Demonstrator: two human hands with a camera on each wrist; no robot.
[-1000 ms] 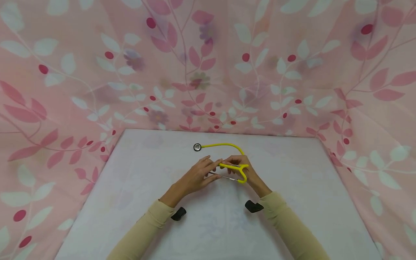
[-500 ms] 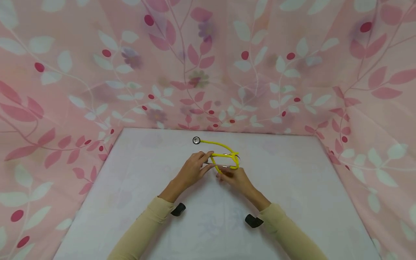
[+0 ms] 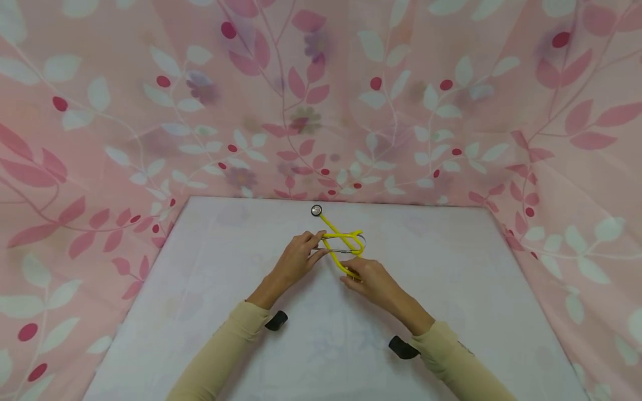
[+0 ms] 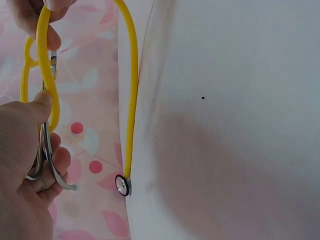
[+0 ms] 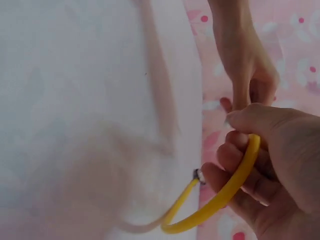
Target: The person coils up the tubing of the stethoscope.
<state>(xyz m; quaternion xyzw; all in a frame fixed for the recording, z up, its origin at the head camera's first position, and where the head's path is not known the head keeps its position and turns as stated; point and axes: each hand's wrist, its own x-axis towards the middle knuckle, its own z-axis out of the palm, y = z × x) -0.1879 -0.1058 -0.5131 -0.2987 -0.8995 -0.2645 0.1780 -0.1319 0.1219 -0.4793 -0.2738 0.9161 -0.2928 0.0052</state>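
A yellow stethoscope (image 3: 356, 244) is held above the white table, its tubing bent into a loop. My left hand (image 3: 292, 263) pinches its silver ear tubes (image 4: 47, 142) together with the bent tubing between thumb and fingers. On the right, my right hand (image 3: 377, 283) holds the tubing (image 5: 225, 197) at the near side of the loop, fingers curled about it. The round, black-rimmed chest piece (image 3: 316, 210) lies close to the table's back edge, its tubing running back toward the hands. In the left wrist view, one ear tube's tip pokes out past the left fingers.
White cloth covers the table (image 3: 241, 228). Pink leaf-patterned fabric (image 3: 321, 111) rises behind it and along both sides. A black wrist-worn piece juts from under each sleeve, left (image 3: 277, 321) and right (image 3: 403, 347).
My right hand has come from behind the stethoscope's fork to its near side, drawing the tubing round. The chest piece has shifted back and right. My left hand has moved slightly up and left.
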